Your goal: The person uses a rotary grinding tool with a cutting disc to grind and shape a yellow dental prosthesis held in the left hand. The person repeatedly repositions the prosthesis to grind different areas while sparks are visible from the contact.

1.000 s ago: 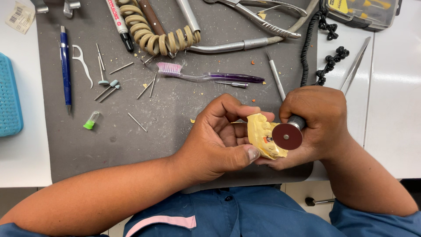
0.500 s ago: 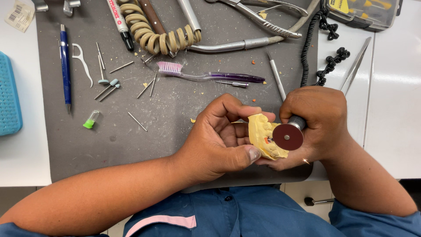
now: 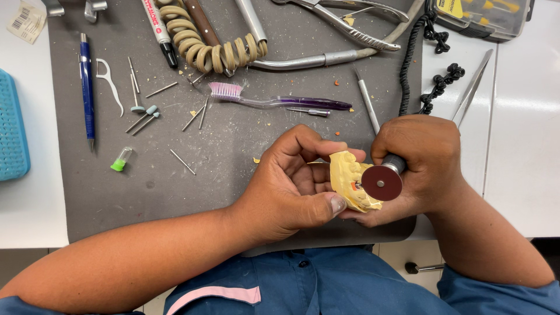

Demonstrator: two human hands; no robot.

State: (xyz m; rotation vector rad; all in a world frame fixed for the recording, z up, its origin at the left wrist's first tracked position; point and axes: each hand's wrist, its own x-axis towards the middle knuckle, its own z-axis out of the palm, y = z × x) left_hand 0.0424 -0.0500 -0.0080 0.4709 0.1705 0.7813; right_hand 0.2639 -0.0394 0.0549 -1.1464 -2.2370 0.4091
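Note:
My left hand [image 3: 294,184] grips a yellow dental cast [image 3: 348,178] between thumb and fingers, just above the front edge of the grey mat [image 3: 221,146]. My right hand [image 3: 423,163] is closed around a rotary handpiece whose dark red round disc [image 3: 382,182] rests against the cast's right side. An orange mark shows on the cast beside the disc. Most of the handpiece body is hidden inside my fist.
On the mat lie a purple toothbrush with pink bristles [image 3: 274,100], several small burs [image 3: 186,162], a green-capped vial [image 3: 121,160], a blue pen [image 3: 86,87], a beige coiled hose [image 3: 204,46], metal pliers [image 3: 350,20] and a black coiled cord [image 3: 434,81]. A blue box [image 3: 11,134] sits far left.
Both hands, the cast and the disc stay in almost the same place; only slight shifts of the fingers show.

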